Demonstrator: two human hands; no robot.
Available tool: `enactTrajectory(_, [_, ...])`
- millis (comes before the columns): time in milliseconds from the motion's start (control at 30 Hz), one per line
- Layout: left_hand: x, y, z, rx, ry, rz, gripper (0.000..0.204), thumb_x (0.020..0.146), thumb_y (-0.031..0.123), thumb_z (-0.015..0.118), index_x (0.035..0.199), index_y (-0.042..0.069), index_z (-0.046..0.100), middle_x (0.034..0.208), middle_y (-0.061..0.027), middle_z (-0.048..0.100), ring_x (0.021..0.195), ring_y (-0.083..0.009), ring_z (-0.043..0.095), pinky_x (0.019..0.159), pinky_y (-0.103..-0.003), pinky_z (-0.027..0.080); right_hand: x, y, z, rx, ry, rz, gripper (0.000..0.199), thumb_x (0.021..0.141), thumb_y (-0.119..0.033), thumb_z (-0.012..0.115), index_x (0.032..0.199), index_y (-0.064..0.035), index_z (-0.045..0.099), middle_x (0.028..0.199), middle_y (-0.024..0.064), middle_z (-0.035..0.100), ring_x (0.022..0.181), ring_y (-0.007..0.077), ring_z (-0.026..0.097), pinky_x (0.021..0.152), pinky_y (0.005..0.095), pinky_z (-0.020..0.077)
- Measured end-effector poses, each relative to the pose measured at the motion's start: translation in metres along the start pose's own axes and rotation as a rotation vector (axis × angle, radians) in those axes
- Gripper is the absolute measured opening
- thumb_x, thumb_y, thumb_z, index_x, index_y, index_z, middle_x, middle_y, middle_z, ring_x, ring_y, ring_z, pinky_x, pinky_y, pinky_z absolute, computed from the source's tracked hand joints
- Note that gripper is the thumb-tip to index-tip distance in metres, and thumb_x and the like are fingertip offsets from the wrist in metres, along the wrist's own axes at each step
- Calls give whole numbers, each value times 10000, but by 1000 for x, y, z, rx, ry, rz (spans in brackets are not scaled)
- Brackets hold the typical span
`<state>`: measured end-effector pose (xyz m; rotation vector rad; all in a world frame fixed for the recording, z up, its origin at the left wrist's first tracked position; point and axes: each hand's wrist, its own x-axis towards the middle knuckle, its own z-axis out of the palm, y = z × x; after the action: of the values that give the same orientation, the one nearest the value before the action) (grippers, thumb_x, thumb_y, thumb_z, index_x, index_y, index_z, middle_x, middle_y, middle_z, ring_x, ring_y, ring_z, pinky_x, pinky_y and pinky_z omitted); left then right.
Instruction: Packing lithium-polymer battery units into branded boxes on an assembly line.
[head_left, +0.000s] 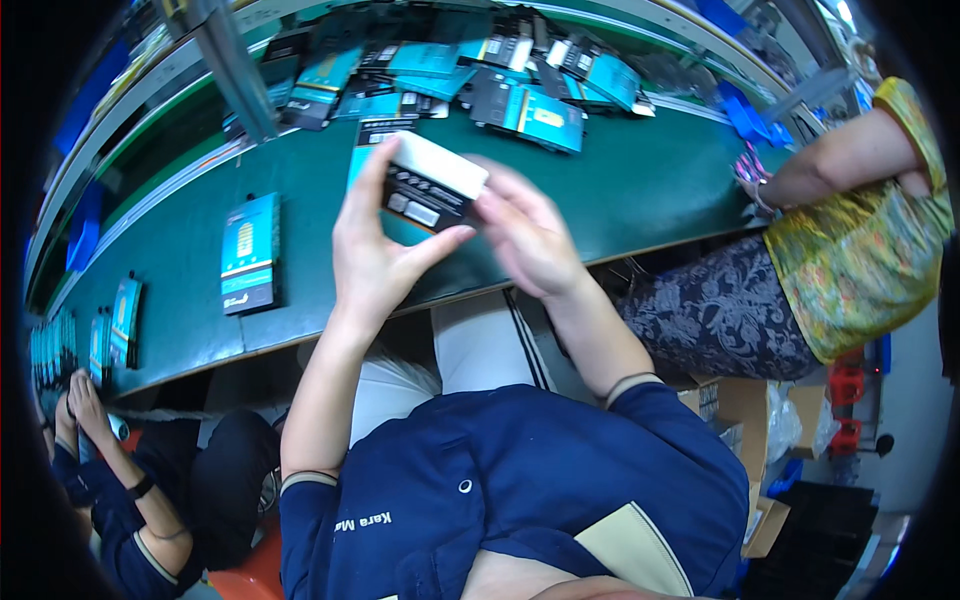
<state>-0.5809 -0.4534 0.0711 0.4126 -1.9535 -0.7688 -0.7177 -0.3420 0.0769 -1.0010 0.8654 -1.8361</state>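
Observation:
A small flat carton, black and teal with a white end flap, is held up over the bench. My left hand grips its left side, thumb stretched along the lower edge. My right hand, slightly blurred, has its fingers closed at the carton's right end, by the white flap. Whether the flap is fully folded in, I cannot tell. Left of my hands, a teal and black carton lies on the green bench. Behind the held carton, another carton is partly hidden.
A heap of similar cartons covers the back of the green bench. A metal post rises at the back left. One co-worker's arm reaches in at the right; another co-worker's hands are at the far left, near lined-up cartons.

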Motion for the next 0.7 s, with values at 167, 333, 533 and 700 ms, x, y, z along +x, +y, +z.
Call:
enactTrajectory(167, [0, 9, 4, -536, 186, -270, 456, 840, 79, 764, 1153, 64, 433, 1145, -98, 551, 1011, -148, 552, 879, -294, 462, 24, 20, 32, -77, 101, -192, 217, 955, -55, 538, 1135, 36, 619, 1160, 135, 635, 1091, 179, 592, 973, 295, 453])
enactTrajectory(333, [1, 7, -7, -803, 169, -231, 202, 980, 29, 551, 1149, 61, 445, 1119, -156, 623, 1031, -166, 592, 934, -293, 447, 24, 32, 36, -164, 101, -378, 175, 941, -1, 569, 1113, 16, 594, 1143, 99, 614, 1051, 152, 595, 913, 290, 485])
enactTrajectory(533, [-3, 1, 2, -725, 295, -284, 121, 977, 49, 572, 1069, 49, 495, 1112, -140, 612, 1042, -163, 586, 912, -277, 454, 24, 44, 40, -7, 210, -307, 144, 954, -10, 559, 1072, -28, 478, 1032, 76, 600, 928, 101, 580, 840, 252, 485])
enactTrajectory(700, [-2, 7, -13, -471, 213, -101, 285, 973, 96, 598, 1230, 55, 480, 1193, -103, 548, 1072, -158, 559, 938, -258, 411, 14, 51, 25, -665, 119, -514, 366, 863, 37, 678, 1098, -77, 422, 1078, 114, 580, 882, 150, 610, 788, 326, 502])
